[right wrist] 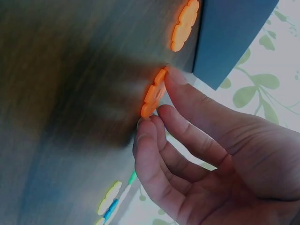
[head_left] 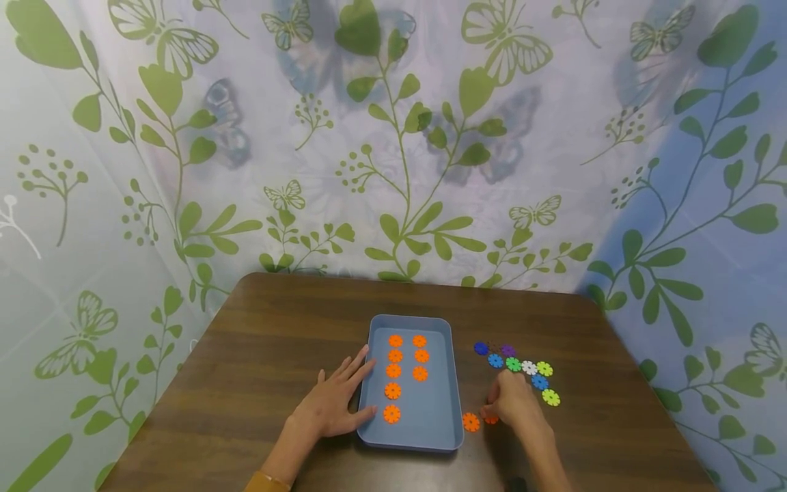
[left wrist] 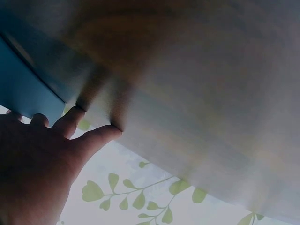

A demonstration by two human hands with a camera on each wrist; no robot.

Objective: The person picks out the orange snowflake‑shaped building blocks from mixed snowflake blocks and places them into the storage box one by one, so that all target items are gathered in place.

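Observation:
A grey-blue rectangular tray [head_left: 430,417] stands on the table, with several orange notched discs [head_left: 392,391] in two columns on its floor. My left hand [head_left: 332,403] lies spread at the tray's left side, its fingers straight against the rim. In the left wrist view that hand [left wrist: 42,154] touches the table beside the tray wall [left wrist: 28,79]. To the right of the tray, my right hand [head_left: 510,400] pinches an orange disc [right wrist: 154,93] between thumb and fingers, low at the tabletop. Another orange disc [head_left: 471,422] lies between that hand and the tray.
Beyond my right hand lie several loose discs: dark blue [head_left: 481,348], purple [head_left: 507,350], white [head_left: 529,367], green [head_left: 513,364] and yellow-green [head_left: 550,397]. The brown wooden table [head_left: 289,321] meets a leaf-and-butterfly patterned curtain [head_left: 399,171] at the back.

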